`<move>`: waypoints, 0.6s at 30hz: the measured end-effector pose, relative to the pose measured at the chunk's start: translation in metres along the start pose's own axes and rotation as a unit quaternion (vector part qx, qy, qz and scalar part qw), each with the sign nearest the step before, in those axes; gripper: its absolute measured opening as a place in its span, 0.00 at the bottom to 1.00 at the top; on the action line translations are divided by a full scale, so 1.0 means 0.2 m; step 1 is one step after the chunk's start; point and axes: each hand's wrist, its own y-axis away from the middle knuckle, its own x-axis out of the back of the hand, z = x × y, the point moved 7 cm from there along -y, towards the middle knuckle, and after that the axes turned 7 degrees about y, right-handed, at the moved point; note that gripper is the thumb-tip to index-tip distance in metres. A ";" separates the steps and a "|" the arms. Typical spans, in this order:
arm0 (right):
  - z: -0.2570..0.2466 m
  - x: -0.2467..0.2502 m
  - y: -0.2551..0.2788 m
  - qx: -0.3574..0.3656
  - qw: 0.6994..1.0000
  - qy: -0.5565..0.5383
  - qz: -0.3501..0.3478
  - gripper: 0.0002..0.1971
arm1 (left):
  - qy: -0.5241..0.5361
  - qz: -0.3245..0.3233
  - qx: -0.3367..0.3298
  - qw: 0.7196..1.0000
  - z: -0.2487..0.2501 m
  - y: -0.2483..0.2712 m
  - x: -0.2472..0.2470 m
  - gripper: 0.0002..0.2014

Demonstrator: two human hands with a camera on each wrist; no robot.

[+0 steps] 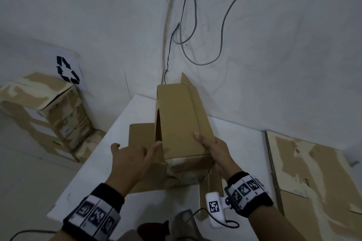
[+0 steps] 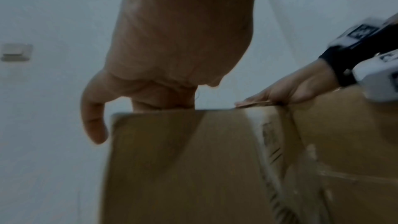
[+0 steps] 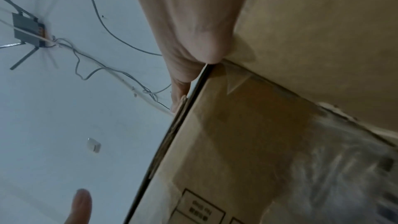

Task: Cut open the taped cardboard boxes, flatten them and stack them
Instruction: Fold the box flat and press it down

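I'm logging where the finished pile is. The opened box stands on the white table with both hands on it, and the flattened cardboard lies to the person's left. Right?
Not quite: in the head view the flattened cardboard lies to the person's right. The opened box does stand on the white table, left hand and right hand on it.

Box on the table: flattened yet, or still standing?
Still standing. The box keeps its volume, its flaps splayed open, right hand on top.

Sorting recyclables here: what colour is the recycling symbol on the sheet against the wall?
Black, on a white sheet; the head view shows it best.
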 end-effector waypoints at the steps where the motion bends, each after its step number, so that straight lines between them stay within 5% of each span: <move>1: 0.00 -0.02 0.00 -0.002 1.000 -0.007 -0.004 0.39 | -0.011 -0.045 -0.008 0.999 0.04 0.03 -0.05 0.34; 3: -0.01 -0.08 0.02 0.000 1.000 -0.006 -0.018 0.29 | 0.130 -0.070 0.029 0.989 0.09 0.06 -0.13 0.38; 6: 0.00 -0.16 0.04 -0.003 0.999 -0.006 -0.034 0.24 | 0.399 0.003 0.118 0.909 0.09 0.03 -0.20 0.55; 8: 0.00 -0.18 0.04 -0.006 0.999 -0.016 -0.039 0.22 | 0.536 -0.055 0.135 0.832 0.11 -0.01 -0.24 0.50; 10: -0.01 -0.18 0.05 -0.006 0.999 -0.022 -0.039 0.17 | 0.663 -0.119 0.168 0.720 0.11 -0.07 -0.22 0.41; 11: -0.01 -0.18 0.06 -0.008 0.999 -0.021 -0.038 0.15 | 0.679 -0.123 0.173 0.702 0.09 -0.10 -0.18 0.38; 14: 0.01 -0.17 0.07 0.002 0.999 -0.016 -0.037 0.10 | 0.590 -0.178 0.193 0.764 -0.03 -0.29 -0.07 0.41; 16: 0.02 -0.16 0.09 0.008 0.999 -0.016 -0.035 0.12 | 0.574 -0.252 0.177 0.759 -0.03 -0.40 -0.04 0.47; 18: 0.03 -0.15 0.10 0.007 1.000 -0.010 -0.027 0.14 | 0.604 -0.246 0.160 0.741 0.01 -0.52 0.00 0.48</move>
